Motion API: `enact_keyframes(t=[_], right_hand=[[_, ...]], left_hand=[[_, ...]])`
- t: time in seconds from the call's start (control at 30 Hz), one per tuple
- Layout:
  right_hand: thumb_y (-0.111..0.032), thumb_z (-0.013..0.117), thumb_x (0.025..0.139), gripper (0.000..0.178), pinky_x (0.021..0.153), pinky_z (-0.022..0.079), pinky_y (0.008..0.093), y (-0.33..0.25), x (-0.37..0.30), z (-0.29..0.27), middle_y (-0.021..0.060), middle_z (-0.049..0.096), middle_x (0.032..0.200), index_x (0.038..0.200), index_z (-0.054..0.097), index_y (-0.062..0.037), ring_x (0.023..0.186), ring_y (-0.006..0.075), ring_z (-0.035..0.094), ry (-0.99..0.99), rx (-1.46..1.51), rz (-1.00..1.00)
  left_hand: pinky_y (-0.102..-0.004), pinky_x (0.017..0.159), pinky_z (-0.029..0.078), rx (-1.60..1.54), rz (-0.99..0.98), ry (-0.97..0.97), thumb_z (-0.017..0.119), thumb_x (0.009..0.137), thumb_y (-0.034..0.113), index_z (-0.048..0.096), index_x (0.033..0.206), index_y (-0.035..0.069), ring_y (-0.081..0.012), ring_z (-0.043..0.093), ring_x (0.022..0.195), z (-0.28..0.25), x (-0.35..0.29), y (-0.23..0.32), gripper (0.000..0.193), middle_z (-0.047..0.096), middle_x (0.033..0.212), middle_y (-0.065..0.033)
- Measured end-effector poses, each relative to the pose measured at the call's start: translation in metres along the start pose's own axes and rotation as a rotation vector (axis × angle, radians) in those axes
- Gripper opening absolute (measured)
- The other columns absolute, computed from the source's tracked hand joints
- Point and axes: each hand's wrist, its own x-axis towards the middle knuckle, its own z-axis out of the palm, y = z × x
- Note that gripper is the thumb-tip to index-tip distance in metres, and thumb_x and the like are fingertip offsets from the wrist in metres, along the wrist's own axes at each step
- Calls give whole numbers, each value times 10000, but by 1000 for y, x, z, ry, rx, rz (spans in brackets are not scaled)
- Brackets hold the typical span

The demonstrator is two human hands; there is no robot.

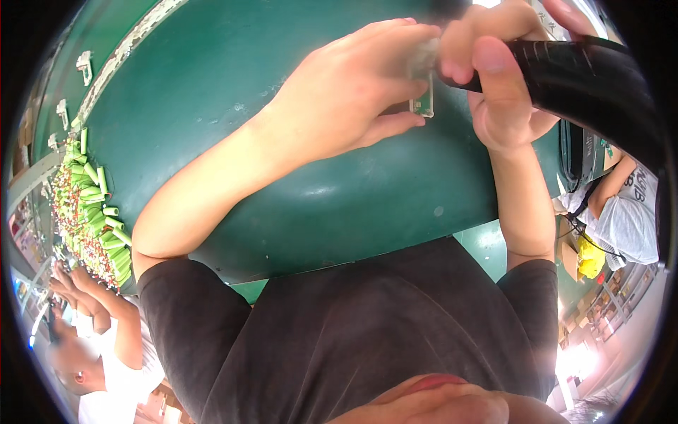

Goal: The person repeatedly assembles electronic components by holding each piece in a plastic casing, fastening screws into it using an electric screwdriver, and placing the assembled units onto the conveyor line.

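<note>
My left hand (353, 85) reaches across the dark green work surface (332, 205), its fingers closed on a small clear-edged piece with a green circuit board (422, 104). Most of that piece is hidden under the fingers. Close beside it, my right hand (505, 92) is wrapped round a long black tube-shaped tool (579, 74). The thumb crosses in front of the tool, which runs off toward the right edge; its exact kind does not show. Its dark end lies near the left fingertips, and blur hides whether it touches the board piece.
A heap of light green tubes with thin red wires (92, 219) lies along the left edge. Small white clips (84, 68) sit beyond a pale strip. One person (116, 353) is at lower left, another (621, 219) at right near a yellow bag (590, 256).
</note>
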Motion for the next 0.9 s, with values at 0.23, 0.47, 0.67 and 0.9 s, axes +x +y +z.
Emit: enact_keyframes(t=[0.23,0.47,0.67,0.9], right_hand=[[-10,577,983,544,665,503,405,7,26,-39,102,570,847,1470,341,-67,679,183,531,-208,82,-230],[80,697,867,440,638,483,259,-39,36,-18,83,665,808,1243,469,64,656,124,601,-111,-139,168],[114,674,864,435,599,458,239,-47,38,-22,66,643,787,1262,504,68,648,104,593,-78,-139,284],[-132,487,969,206,586,393,307,-53,59,-62,-3,426,703,1090,589,0,585,125,430,-145,87,-40]], left_hand=[[-420,967,560,173,-19,-59,854,729,232,754,972,77,-342,611,1215,-23,17,5,305,603,1343,-149],[-438,1052,474,462,-419,67,760,768,251,591,1282,10,-385,599,1213,-124,73,-92,592,634,1246,-242],[-418,1233,311,516,-365,-56,747,828,238,450,1517,38,-401,374,1482,-120,130,-162,776,393,1587,-273],[-462,1078,435,439,-267,-107,747,873,156,493,1352,38,-429,535,1248,-95,155,-182,555,549,1306,-258]])
